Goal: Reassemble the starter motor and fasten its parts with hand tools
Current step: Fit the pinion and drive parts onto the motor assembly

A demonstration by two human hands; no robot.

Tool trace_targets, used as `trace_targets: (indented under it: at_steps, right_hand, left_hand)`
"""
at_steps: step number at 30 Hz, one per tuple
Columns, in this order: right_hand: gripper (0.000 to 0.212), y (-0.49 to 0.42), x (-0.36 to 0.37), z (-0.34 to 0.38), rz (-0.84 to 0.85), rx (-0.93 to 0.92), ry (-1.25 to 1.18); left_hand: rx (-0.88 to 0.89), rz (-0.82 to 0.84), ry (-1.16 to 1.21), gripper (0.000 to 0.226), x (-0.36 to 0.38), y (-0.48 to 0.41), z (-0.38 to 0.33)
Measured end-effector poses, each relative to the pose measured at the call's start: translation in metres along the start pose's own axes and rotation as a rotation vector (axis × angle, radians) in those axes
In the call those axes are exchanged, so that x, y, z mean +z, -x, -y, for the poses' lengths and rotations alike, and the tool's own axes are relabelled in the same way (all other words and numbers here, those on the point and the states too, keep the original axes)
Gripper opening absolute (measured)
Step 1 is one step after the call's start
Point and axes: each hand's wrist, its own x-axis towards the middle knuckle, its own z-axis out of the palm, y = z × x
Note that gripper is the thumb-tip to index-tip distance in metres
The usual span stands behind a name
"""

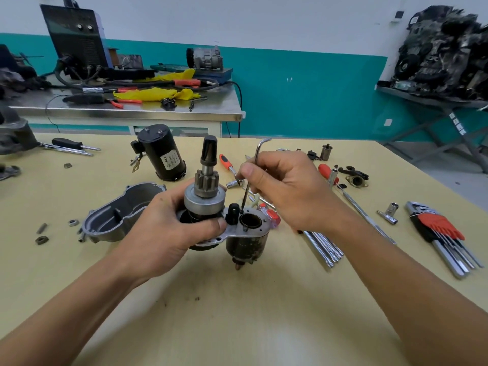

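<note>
Nearby, two bare forearms reach in over a pale yellow table (pixel 237 313). The left hand (pixel 169 225) wraps fingers and thumb around the starter motor assembly (pixel 248 241), holding it upright at the table's middle with the pinion gear (pixel 207 180) on top; whether its base touches the table is unclear. The right hand (pixel 285 188), wrist raised, pinches the long arm of an L-shaped hex key (pixel 245 196) between thumb and fingertips, its tip standing on a screw in the mounting plate (pixel 224 237) beside a black lever (pixel 233 215). To fasten well, I judge the key needs full seating and a vertical line while the left hand braces against the twist. Farther back lie an aluminium housing (pixel 118 215), a black motor can (pixel 163 154) and a hex key set (pixel 443 233).
</note>
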Motion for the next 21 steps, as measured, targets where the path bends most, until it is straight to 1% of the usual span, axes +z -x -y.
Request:
trace_targets:
  at_steps: [2, 3, 6, 9, 12, 17, 19, 21]
  right_hand:
    - [0.021, 0.0, -0.004, 0.001, 0.006, 0.009, 0.025]
    - [0.023, 0.001, -0.004, 0.0, -0.02, 0.004, 0.04]
    - [0.034, 0.001, 0.008, -0.001, -0.193, -0.048, 0.067]
    - [0.03, 0.001, 0.019, -0.002, -0.305, -0.096, 0.031]
    - [0.027, 0.001, 0.023, -0.004, -0.362, -0.115, 0.017]
    - [0.024, 0.0, 0.02, 0.002, -0.389, -0.082, 0.016]
    - [0.023, -0.001, 0.005, 0.007, -0.356, -0.087, -0.084]
    - [0.024, 0.001, -0.011, 0.011, -0.233, -0.081, -0.274]
  left_hand:
    - [0.001, 0.005, -0.004, 0.034, 0.0, 0.0, 0.0]
    - [0.0, 0.009, -0.011, 0.035, 0.0, 0.0, 0.0]
    - [-0.002, 0.005, -0.022, 0.039, 0.0, 0.0, -0.001]
    - [-0.013, -0.015, 0.008, 0.034, 0.0, 0.0, -0.002]
    - [-0.015, -0.014, -0.003, 0.036, 0.001, 0.001, -0.003]
    - [-0.015, -0.023, 0.004, 0.036, 0.002, 0.003, -0.004]
    - [-0.014, -0.021, -0.005, 0.034, 0.001, 0.003, -0.004]
    - [-0.017, -0.017, -0.007, 0.033, 0.001, 0.002, -0.004]
